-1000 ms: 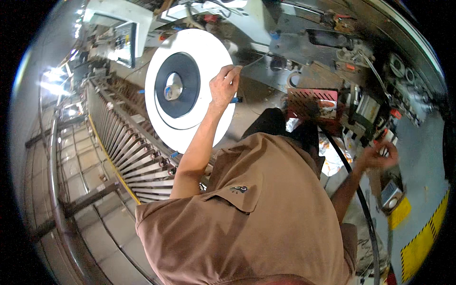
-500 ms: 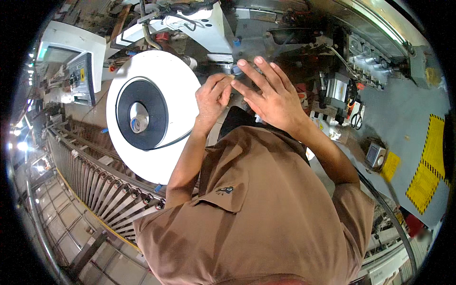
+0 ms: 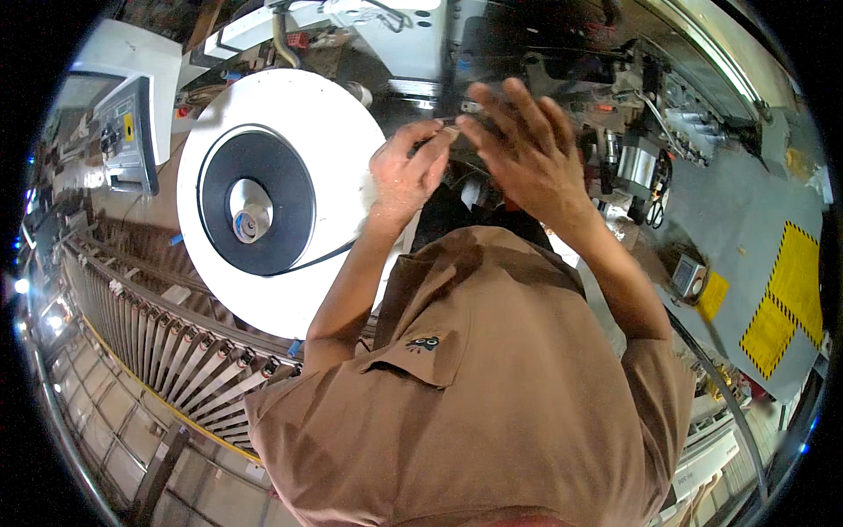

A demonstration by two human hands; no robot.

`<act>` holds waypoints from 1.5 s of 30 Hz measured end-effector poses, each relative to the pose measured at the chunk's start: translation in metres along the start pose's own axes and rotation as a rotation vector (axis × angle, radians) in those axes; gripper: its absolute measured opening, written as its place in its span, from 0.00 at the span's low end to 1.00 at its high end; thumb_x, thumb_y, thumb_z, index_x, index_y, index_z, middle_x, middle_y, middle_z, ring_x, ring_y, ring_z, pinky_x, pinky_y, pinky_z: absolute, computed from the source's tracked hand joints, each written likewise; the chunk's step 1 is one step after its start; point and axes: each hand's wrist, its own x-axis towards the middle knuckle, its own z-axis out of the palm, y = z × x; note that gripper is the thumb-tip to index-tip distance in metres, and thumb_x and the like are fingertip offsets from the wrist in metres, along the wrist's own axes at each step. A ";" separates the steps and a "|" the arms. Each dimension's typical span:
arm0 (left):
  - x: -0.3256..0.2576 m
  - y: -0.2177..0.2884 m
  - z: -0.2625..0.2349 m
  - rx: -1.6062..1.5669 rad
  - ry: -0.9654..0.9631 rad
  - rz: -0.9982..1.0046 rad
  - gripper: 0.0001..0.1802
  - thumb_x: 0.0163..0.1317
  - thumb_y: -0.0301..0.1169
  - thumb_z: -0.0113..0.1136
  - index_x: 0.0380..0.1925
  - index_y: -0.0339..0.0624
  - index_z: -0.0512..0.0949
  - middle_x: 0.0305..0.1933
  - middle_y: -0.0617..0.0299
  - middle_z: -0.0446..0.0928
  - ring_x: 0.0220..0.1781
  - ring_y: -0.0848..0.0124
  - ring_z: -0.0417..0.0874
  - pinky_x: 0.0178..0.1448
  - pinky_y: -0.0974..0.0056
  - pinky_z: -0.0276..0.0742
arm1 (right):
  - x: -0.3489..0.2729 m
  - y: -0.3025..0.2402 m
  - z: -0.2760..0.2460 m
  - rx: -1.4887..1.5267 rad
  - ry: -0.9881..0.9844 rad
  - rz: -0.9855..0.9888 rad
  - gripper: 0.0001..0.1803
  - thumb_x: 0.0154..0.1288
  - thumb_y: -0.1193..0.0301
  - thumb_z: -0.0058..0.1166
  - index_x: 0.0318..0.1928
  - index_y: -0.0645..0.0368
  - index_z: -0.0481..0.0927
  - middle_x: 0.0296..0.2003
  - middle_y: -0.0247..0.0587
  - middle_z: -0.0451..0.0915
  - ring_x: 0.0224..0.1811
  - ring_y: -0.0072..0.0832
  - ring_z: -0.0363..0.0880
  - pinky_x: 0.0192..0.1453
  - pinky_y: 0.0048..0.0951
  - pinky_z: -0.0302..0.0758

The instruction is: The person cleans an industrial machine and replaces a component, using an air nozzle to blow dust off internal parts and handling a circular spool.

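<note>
Keep the black tape [image 3: 307, 262] taut and flat off the white reel [image 3: 272, 198]. The left hand [image 3: 406, 171] pinches its end at the machine's [image 3: 650, 167] near edge; the right hand [image 3: 527, 149], fingers spread, holds nothing visible beyond it.

grey control panel [image 3: 127, 132] upper left, yellow floor marking [image 3: 784, 299] right
</note>
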 end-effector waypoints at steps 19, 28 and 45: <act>0.026 0.017 -0.004 0.143 0.090 0.233 0.17 0.54 0.27 0.72 0.45 0.57 0.89 0.51 0.66 0.85 0.36 0.73 0.85 0.34 0.69 0.76 | -0.004 0.037 -0.001 0.125 0.030 0.037 0.26 0.62 0.68 0.60 0.63 0.41 0.83 0.47 0.27 0.84 0.51 0.31 0.81 0.62 0.38 0.76; 0.039 0.034 0.006 0.176 0.004 0.399 0.19 0.59 0.33 0.62 0.51 0.59 0.88 0.54 0.68 0.83 0.37 0.76 0.83 0.43 0.71 0.74 | -0.019 0.047 -0.004 0.222 0.101 0.028 0.26 0.63 0.68 0.65 0.63 0.43 0.83 0.45 0.29 0.84 0.47 0.31 0.83 0.58 0.38 0.80; 0.044 0.036 0.029 0.107 -0.223 0.091 0.08 0.60 0.29 0.73 0.40 0.49 0.89 0.30 0.67 0.79 0.35 0.69 0.78 0.53 0.59 0.73 | -0.061 0.109 0.003 0.057 -0.045 0.180 0.10 0.67 0.66 0.62 0.47 0.48 0.84 0.39 0.26 0.88 0.38 0.26 0.86 0.46 0.33 0.76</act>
